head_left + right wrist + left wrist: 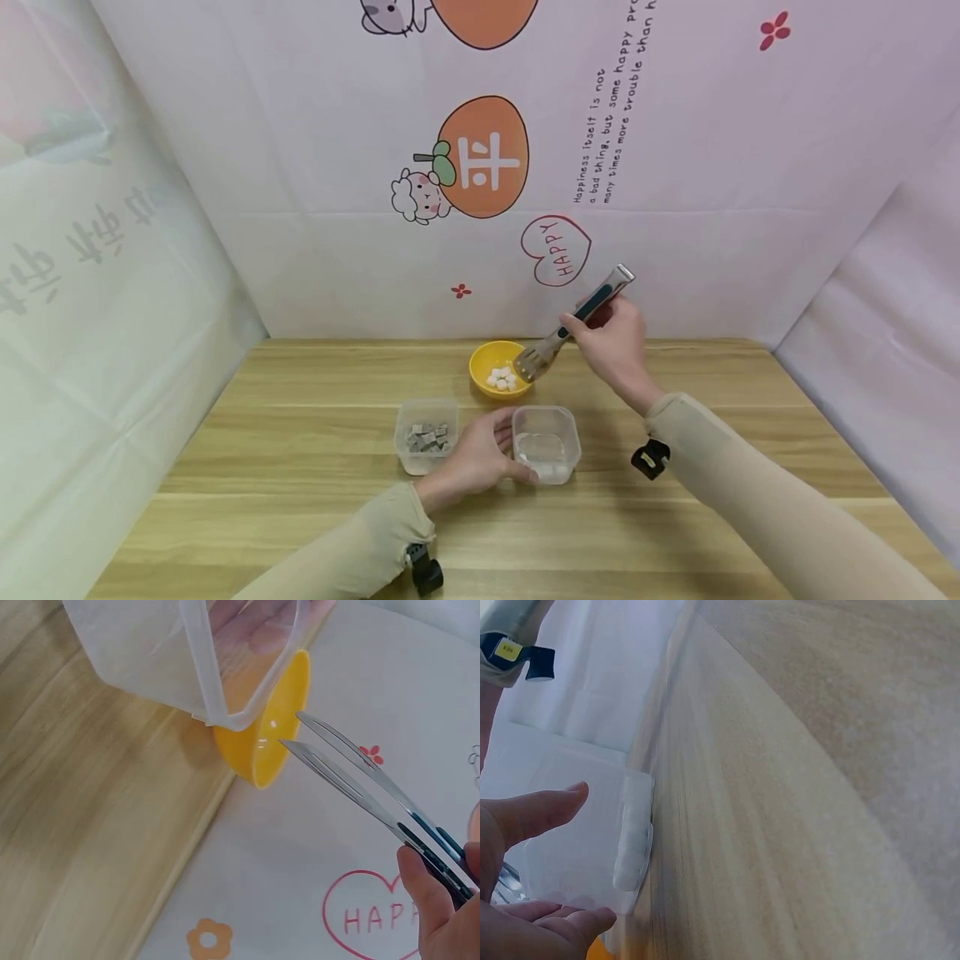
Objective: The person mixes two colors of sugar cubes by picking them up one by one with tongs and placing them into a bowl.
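My right hand [615, 342] holds metal tongs [596, 302] with dark grips. Their slotted ends hang at the right rim of a yellow bowl [477, 380], which contains several small white pieces [502, 379]. In the right wrist view the tips of the tongs [352, 787] stand slightly apart, with nothing seen between them. My left hand [480, 454] holds a clear plastic container [567, 429] at its left side, thumb in front and fingers behind. A row of white pieces [634, 832] shows along the container's bottom in the left wrist view.
Left of my left hand stands another clear container [405, 417] with several grey metallic cubes [427, 437] in it. Everything rests on a wood-grain table [300, 467]. A printed white backdrop [337, 250] rises behind the table's far edge, close to the yellow bowl.
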`<state>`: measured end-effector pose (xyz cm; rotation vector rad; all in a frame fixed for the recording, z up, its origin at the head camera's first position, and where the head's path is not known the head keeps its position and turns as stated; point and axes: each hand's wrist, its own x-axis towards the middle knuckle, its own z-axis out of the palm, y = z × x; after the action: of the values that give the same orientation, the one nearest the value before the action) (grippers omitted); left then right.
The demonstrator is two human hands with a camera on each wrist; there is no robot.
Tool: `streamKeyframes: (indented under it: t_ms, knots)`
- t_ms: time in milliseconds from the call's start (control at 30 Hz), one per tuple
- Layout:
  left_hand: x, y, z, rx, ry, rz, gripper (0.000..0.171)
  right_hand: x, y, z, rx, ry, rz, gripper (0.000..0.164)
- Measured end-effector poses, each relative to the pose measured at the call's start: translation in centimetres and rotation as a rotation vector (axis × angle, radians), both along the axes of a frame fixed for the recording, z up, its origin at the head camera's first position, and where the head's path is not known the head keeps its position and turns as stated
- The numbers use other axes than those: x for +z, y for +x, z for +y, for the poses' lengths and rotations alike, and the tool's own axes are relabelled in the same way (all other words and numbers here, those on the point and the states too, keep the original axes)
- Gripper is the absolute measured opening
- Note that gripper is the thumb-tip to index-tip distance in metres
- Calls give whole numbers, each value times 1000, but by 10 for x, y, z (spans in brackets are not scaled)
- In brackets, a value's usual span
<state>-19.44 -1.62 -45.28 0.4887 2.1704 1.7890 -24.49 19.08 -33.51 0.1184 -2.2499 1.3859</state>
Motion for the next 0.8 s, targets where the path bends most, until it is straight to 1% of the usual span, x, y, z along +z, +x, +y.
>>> streamKeyframes:
  t_ms: [167, 300, 467, 633, 800]
  knots:
    - [-1, -1, 1, 3, 0, 8, 99, 5, 12, 6, 35, 8, 18, 24]
    - [-2, -2, 1, 5, -16, 2, 98, 11, 24, 11, 68, 26, 32, 23]
    - [-2, -2, 1, 8, -32, -4, 98, 15, 42, 15, 95, 87, 46, 24]
    - [-1, -1, 0, 11, -31, -11, 99, 12, 56, 18, 136, 139, 46, 24]
    - [-1, -1, 0, 15, -29, -17, 99, 4, 67, 18, 160, 195, 1, 22]
